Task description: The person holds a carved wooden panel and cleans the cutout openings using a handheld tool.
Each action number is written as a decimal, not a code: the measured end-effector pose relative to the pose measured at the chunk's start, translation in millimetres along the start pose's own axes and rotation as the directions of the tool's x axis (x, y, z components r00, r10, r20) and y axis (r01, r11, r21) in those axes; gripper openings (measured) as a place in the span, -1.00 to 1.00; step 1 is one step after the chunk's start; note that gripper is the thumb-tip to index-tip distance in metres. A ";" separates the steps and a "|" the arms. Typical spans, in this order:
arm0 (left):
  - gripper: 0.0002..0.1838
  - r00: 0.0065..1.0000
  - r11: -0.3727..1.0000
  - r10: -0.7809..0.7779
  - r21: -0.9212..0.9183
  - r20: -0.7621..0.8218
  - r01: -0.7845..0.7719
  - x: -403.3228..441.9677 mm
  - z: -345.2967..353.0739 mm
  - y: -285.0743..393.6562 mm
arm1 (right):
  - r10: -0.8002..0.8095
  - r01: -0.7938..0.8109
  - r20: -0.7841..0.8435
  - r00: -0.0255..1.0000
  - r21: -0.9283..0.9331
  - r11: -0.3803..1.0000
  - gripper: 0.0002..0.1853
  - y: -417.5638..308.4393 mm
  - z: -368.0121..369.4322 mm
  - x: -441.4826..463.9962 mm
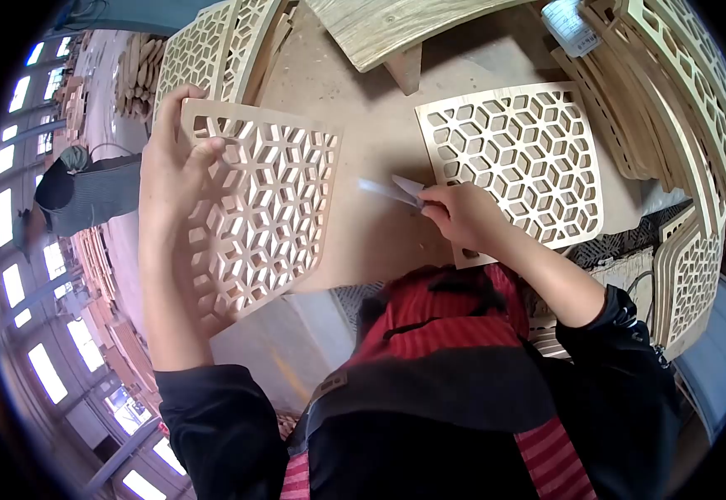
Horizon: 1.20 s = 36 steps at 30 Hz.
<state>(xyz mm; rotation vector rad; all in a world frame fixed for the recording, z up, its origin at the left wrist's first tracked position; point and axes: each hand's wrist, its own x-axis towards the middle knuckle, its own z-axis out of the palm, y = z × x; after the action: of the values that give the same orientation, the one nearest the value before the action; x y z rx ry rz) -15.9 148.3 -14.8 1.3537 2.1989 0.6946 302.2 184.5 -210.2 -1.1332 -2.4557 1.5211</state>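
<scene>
My left hand grips the upper left edge of a thin wooden lattice panel, thumb on its face and fingers behind. The panel is tilted up at the left side of the table, and light shows through its cut-outs. My right hand is closed around a slim tool with two pale pointed strips, partly blurred; its exact kind is unclear. Beneath and beside that hand, a second wooden lattice panel lies on the table, apart from the tool's tips.
The brown tabletop carries a raised wooden board at the back. Lattice panels stand at the back left; more panels and curved wooden pieces are stacked right. Another person is at the far left.
</scene>
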 end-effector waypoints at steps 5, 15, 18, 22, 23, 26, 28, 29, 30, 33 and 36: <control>-0.42 0.999 1.000 -0.013 0.015 -0.049 0.014 4.6 -4.1 -8.9 | -0.096 0.108 -0.117 0.988 0.103 0.989 -0.78 -23.0 19.3 16.7; -0.39 0.999 0.999 -0.002 -0.053 0.050 0.005 28.2 -30.8 -61.6 | 0.079 -0.065 -0.127 0.989 0.107 0.992 -0.72 -21.8 28.8 28.2; -0.39 0.998 0.998 0.001 -0.056 0.062 0.002 28.2 -28.9 -61.0 | 0.052 -0.038 -0.099 0.994 0.141 0.989 -0.70 -24.8 29.6 30.6; -0.41 0.994 0.994 0.066 -0.093 0.088 -0.058 32.8 -29.3 -71.9 | 0.070 -0.061 -0.083 0.994 0.112 0.992 -0.72 -38.1 43.5 36.6; -0.42 0.992 0.991 0.088 -0.111 0.092 -0.078 36.8 -32.2 -76.8 | 0.058 -0.050 -0.114 0.992 0.065 0.997 -0.73 -40.8 49.5 40.4; -0.43 0.969 0.983 0.182 -0.058 0.168 -0.174 43.7 -31.3 -71.0 | 0.040 -0.041 -0.181 0.983 -0.002 0.999 -0.77 -40.1 65.9 44.2; -0.42 0.961 0.979 0.197 0.016 0.197 -0.204 37.4 -28.1 -50.1 | 0.011 -0.010 -0.215 0.977 0.004 1.000 -0.78 -46.1 74.8 48.4; -0.42 0.939 0.957 0.276 0.036 0.204 -0.289 38.9 -26.9 -51.2 | -0.003 0.006 -0.229 0.974 0.012 1.000 -0.79 -52.0 79.3 50.1; -0.41 0.913 0.929 0.347 0.058 0.214 -0.367 42.1 -27.2 -51.8 | -0.009 0.015 -0.240 0.971 0.023 1.000 -0.79 -59.5 82.0 49.2; -0.31 0.856 0.828 0.476 0.227 0.201 -0.513 37.7 -25.7 -35.6 | 0.007 0.003 -0.302 0.953 0.032 0.999 -0.81 -65.7 101.1 66.1; -0.16 0.886 0.819 0.445 0.340 0.129 -0.461 10.3 -24.8 -23.6 | -0.097 0.144 -0.459 0.883 0.070 0.987 -0.77 -57.2 129.6 82.9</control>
<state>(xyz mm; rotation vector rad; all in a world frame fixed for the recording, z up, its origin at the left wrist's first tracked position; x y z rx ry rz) -51.3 144.1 -12.0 2.1076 2.0460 0.4122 159.1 120.8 -259.4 -1.1366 -2.0662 1.1665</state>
